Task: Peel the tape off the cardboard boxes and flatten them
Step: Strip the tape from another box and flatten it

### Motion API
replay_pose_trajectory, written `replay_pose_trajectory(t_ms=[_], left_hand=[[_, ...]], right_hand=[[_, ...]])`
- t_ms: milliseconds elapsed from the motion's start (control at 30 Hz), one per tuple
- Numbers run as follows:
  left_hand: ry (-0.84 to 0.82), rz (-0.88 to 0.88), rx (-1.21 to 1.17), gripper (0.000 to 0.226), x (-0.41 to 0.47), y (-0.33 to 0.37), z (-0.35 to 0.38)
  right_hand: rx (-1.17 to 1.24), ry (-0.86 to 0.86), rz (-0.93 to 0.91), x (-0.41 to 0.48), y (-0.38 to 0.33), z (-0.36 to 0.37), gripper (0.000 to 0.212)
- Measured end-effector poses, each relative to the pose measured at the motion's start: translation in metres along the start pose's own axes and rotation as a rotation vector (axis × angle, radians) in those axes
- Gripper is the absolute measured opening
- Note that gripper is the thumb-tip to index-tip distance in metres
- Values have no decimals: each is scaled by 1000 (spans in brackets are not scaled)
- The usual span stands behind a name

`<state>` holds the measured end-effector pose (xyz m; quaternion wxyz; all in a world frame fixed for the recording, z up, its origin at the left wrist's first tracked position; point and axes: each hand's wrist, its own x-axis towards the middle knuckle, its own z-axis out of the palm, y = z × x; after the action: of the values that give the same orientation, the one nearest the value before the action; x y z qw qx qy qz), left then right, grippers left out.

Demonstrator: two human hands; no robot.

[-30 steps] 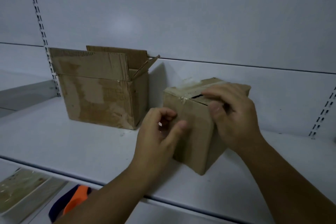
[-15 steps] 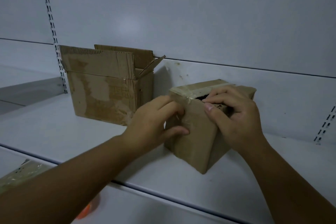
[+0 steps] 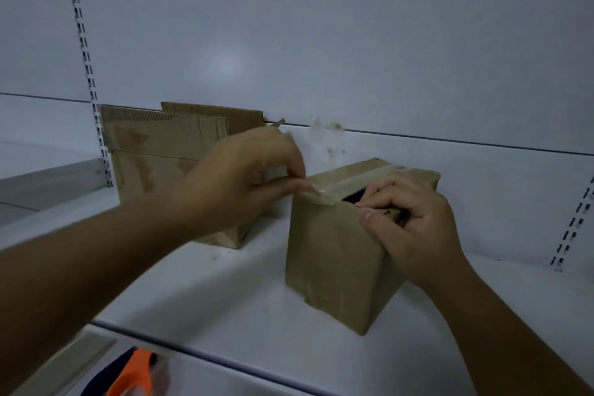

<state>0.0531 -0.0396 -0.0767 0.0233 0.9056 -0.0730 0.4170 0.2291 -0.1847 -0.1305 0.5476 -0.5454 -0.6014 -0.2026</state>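
Observation:
A small brown cardboard box (image 3: 334,254) stands on the white shelf (image 3: 225,292), right of centre. A strip of clear tape (image 3: 347,182) runs along its top seam. My left hand (image 3: 244,180) pinches the tape's near end at the box's top left corner. My right hand (image 3: 414,228) grips the top front edge of the small box, its fingers curled into a dark gap between the flaps. A larger cardboard box (image 3: 154,157) with raised flaps stands behind my left hand, partly hidden by it.
The shelf's white back panel (image 3: 321,42) rises close behind both boxes, with slotted uprights (image 3: 83,51) at left and right. Below the shelf's front edge lie an orange and dark blue object (image 3: 135,376) and a flat pale piece.
My left hand has risen from the box's front face to its top left corner and now pinches the tape end. My right hand keeps its grip on the top edge.

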Motion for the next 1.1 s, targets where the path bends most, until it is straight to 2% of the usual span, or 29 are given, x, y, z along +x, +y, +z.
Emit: replay_pose_trajectory(t_ms=[100, 200, 267, 367, 433, 500, 633, 700, 767, 867, 967, 1033, 1100], left_hand=[[-90, -34, -6, 17, 16, -3, -19], [-6, -204, -144, 20, 32, -14, -34], [-9, -302, -315, 22, 38, -24, -38], [-169, -420, -656, 30, 33, -28, -15], [-280, -489, -901, 36, 26, -22, 9], [-329, -527, -961, 46, 21, -17, 27], [-298, -506, -849, 77, 20, -15, 35], [-303, -488, -785, 89, 21, -15, 34], [-302, -479, -726, 97, 22, -14, 36], [-258, -456, -720, 97, 23, -14, 41], [-274, -424, -780, 92, 25, -16, 48], [-298, -345, -877, 91, 19, -20, 53], [-278, -188, -1005, 80, 8, -29, 58]], right_hand=[[76, -50, 9, 2, 3, -2, 24], [143, -102, 42, 4, 6, -6, 19], [201, -143, 89, 6, 7, -11, 14], [302, -205, 143, 8, 9, -18, 11], [298, -202, 161, 9, 8, -18, 19], [238, -183, 175, 9, 4, -15, 23], [29, -97, 229, 11, -10, -13, 11], [-139, -63, 198, 14, -24, -14, 26], [-279, -140, 163, 21, -44, -12, 41], [-481, -344, 170, 37, -67, 3, 58], [-624, -379, 141, 47, -74, 17, 48], [-541, -376, 212, 49, -73, 19, 39], [-415, -432, 263, 47, -72, 19, 28]])
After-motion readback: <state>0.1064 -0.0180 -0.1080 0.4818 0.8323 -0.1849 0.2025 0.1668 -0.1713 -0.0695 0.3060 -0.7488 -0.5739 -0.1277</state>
